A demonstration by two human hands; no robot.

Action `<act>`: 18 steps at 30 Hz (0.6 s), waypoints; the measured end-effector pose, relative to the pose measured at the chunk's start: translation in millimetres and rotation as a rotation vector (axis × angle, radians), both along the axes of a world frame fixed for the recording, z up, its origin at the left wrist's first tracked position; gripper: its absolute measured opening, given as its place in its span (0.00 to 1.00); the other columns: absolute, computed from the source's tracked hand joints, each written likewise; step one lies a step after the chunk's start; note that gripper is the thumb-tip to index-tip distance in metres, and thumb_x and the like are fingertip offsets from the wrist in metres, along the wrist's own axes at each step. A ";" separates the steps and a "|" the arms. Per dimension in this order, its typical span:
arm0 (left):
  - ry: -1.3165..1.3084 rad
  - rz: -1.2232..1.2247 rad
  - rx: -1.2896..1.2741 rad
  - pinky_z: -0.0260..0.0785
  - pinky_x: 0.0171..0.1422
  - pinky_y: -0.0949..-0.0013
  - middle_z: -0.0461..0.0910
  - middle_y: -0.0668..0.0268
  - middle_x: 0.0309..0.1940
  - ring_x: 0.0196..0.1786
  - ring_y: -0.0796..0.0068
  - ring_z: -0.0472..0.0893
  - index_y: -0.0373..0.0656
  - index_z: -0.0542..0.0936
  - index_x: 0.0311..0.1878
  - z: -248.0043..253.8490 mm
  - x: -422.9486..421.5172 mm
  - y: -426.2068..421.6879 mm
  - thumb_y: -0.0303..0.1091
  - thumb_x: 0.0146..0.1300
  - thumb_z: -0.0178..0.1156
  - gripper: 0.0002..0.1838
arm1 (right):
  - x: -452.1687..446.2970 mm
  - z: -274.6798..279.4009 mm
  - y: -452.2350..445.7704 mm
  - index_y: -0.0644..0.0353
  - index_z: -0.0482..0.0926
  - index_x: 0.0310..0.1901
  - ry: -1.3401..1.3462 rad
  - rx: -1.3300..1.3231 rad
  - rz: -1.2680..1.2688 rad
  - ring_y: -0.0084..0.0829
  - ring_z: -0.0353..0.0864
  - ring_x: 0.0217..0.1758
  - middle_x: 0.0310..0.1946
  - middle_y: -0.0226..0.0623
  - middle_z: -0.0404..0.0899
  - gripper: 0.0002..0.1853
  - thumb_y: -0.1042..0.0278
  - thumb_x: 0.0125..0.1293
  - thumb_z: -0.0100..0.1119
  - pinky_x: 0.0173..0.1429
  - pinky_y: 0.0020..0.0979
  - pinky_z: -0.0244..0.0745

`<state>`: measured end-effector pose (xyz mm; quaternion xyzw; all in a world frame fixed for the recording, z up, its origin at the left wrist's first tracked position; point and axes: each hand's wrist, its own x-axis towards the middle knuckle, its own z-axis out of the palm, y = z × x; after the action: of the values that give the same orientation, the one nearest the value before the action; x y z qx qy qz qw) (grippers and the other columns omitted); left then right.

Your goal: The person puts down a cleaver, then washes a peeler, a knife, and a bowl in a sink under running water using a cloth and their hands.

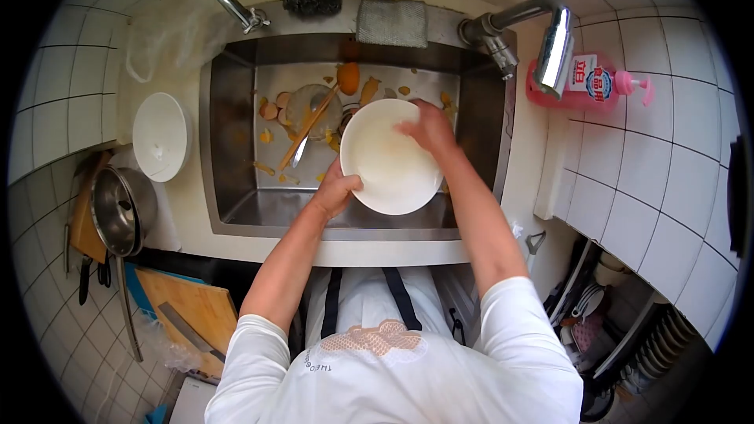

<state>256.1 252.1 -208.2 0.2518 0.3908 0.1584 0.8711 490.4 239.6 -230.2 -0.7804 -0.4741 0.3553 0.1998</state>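
A round white bowl (393,165) is held over the right part of the steel sink (275,208). My left hand (336,188) grips its left rim, thumb over the edge. At the bowl's upper right rim is my right hand (428,127), its fingers reaching over the inside and blurred; whether they grip the rim is unclear. In the sink behind the bowl lie another bowl (314,110), chopsticks (310,127), a metal utensil (298,151), an orange piece (348,78) and several food scraps (369,91).
A white bowl (162,137) stands on the left counter. Along the sink's back edge are a dark scourer (312,0), a grey cloth (392,23) and a faucet (554,51). A pink soap bottle (585,85) is at the right. Metal pans (118,208) hang at the left.
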 end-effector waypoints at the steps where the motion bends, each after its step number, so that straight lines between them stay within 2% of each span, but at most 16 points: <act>1: -0.001 -0.010 -0.010 0.63 0.57 0.72 0.72 0.66 0.48 0.52 0.72 0.71 0.39 0.63 0.59 0.1 -0.2 1.0 0.21 0.35 0.48 0.37 | -2.0 7.9 20.0 0.59 0.76 0.41 -0.076 -0.035 0.143 0.43 0.77 0.43 0.38 0.44 0.78 0.23 0.59 0.42 0.68 0.47 0.38 0.71; 2: -0.002 -0.021 -0.022 0.62 0.57 0.73 0.72 0.66 0.48 0.52 0.72 0.71 0.39 0.63 0.59 -0.4 -0.4 1.4 0.21 0.35 0.48 0.37 | -8.8 15.7 37.8 0.58 0.77 0.38 -0.153 -0.071 0.285 0.41 0.78 0.42 0.36 0.42 0.78 0.23 0.57 0.39 0.70 0.45 0.38 0.72; 3: 0.003 -0.022 -0.024 0.62 0.57 0.73 0.72 0.66 0.48 0.52 0.72 0.71 0.39 0.63 0.59 -1.9 -0.4 2.3 0.21 0.35 0.48 0.37 | -18.1 21.6 50.1 0.58 0.77 0.38 -0.148 -0.072 0.284 0.41 0.78 0.42 0.36 0.42 0.78 0.23 0.57 0.39 0.70 0.45 0.38 0.72; 5: -0.020 -0.080 -0.039 0.62 0.57 0.73 0.71 0.66 0.48 0.51 0.73 0.71 0.39 0.63 0.59 -4.6 -0.3 3.8 0.22 0.34 0.48 0.38 | -34.0 27.7 65.7 0.55 0.78 0.36 -0.159 0.158 0.768 0.39 0.78 0.42 0.33 0.39 0.78 0.25 0.52 0.35 0.71 0.43 0.38 0.72; 6: -0.020 -0.080 -0.040 0.62 0.57 0.73 0.71 0.66 0.48 0.51 0.73 0.71 0.39 0.63 0.59 -3.0 0.3 3.3 0.22 0.34 0.48 0.38 | -35.2 25.0 68.7 0.55 0.78 0.36 -0.158 0.157 0.768 0.39 0.78 0.42 0.33 0.39 0.78 0.25 0.52 0.35 0.71 0.43 0.38 0.72; 8: -0.005 -0.057 -0.047 0.62 0.57 0.73 0.71 0.66 0.48 0.51 0.72 0.71 0.39 0.63 0.59 1.1 0.8 2.8 0.22 0.34 0.48 0.38 | -36.4 21.3 73.7 0.52 0.78 0.39 -0.070 0.117 0.927 0.39 0.78 0.42 0.36 0.36 0.79 0.29 0.48 0.32 0.71 0.44 0.38 0.72; 9: -0.004 -0.056 -0.049 0.62 0.57 0.73 0.71 0.66 0.48 0.51 0.72 0.71 0.39 0.63 0.59 0.3 -0.1 2.2 0.22 0.34 0.48 0.38 | -23.2 8.1 63.6 0.50 0.79 0.43 -0.027 0.110 0.678 0.38 0.78 0.44 0.38 0.36 0.80 0.29 0.46 0.36 0.69 0.45 0.37 0.72; 11: 0.026 0.024 -0.063 0.62 0.57 0.72 0.71 0.65 0.48 0.52 0.72 0.70 0.39 0.63 0.59 -1.8 -1.3 3.8 0.22 0.34 0.48 0.38 | 4.1 11.6 48.8 0.48 0.78 0.46 0.015 -0.242 0.378 0.38 0.77 0.45 0.39 0.37 0.80 0.28 0.45 0.41 0.66 0.47 0.36 0.71; 13: 0.043 0.030 -0.020 0.62 0.58 0.71 0.71 0.65 0.48 0.52 0.71 0.70 0.39 0.63 0.59 -1.7 -2.9 6.6 0.22 0.35 0.48 0.38 | 30.1 -23.4 13.3 0.48 0.79 0.44 0.239 -0.228 0.173 0.39 0.78 0.44 0.37 0.37 0.80 0.25 0.44 0.44 0.64 0.47 0.37 0.71; 14: 0.063 0.030 0.018 0.62 0.58 0.71 0.71 0.65 0.48 0.52 0.71 0.70 0.39 0.63 0.59 -2.0 -2.4 6.2 0.22 0.35 0.48 0.38 | 29.8 -30.3 9.4 0.48 0.79 0.44 0.237 -0.230 0.177 0.39 0.78 0.44 0.37 0.37 0.80 0.25 0.44 0.44 0.64 0.47 0.37 0.71; 15: 0.062 0.030 0.014 0.62 0.58 0.71 0.71 0.65 0.48 0.52 0.71 0.70 0.39 0.63 0.59 -1.7 -2.9 6.0 0.22 0.35 0.48 0.38 | 27.3 -28.4 6.3 0.49 0.80 0.42 0.111 -0.208 0.285 0.39 0.79 0.42 0.36 0.38 0.80 0.25 0.45 0.43 0.64 0.46 0.37 0.72; 16: 0.048 0.004 -0.035 0.62 0.58 0.71 0.71 0.64 0.48 0.52 0.71 0.70 0.39 0.62 0.60 -1.9 -3.5 8.0 0.22 0.35 0.48 0.38 | 27.0 -27.2 5.2 0.49 0.81 0.40 -0.015 -0.182 0.390 0.39 0.79 0.40 0.35 0.38 0.80 0.24 0.46 0.42 0.64 0.45 0.37 0.72; 17: 0.036 -0.022 -0.083 0.62 0.58 0.71 0.71 0.64 0.48 0.52 0.71 0.70 0.39 0.62 0.60 -2.1 -3.3 9.2 0.23 0.35 0.48 0.38 | 24.7 -28.8 10.2 0.49 0.81 0.40 -0.013 -0.182 0.387 0.39 0.79 0.40 0.35 0.38 0.80 0.24 0.46 0.42 0.64 0.45 0.37 0.72; 18: 0.039 -0.023 -0.082 0.62 0.58 0.71 0.71 0.64 0.48 0.52 0.71 0.70 0.39 0.62 0.60 -3.7 -1.9 8.9 0.23 0.35 0.48 0.38 | 8.5 -6.9 31.2 0.49 0.81 0.39 -0.098 -0.126 0.422 0.39 0.80 0.38 0.34 0.37 0.80 0.22 0.47 0.42 0.65 0.43 0.37 0.73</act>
<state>254.3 261.0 -211.9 0.2234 0.4111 0.1273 0.8746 498.9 270.8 -237.1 -0.6912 -0.6130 0.3796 0.0488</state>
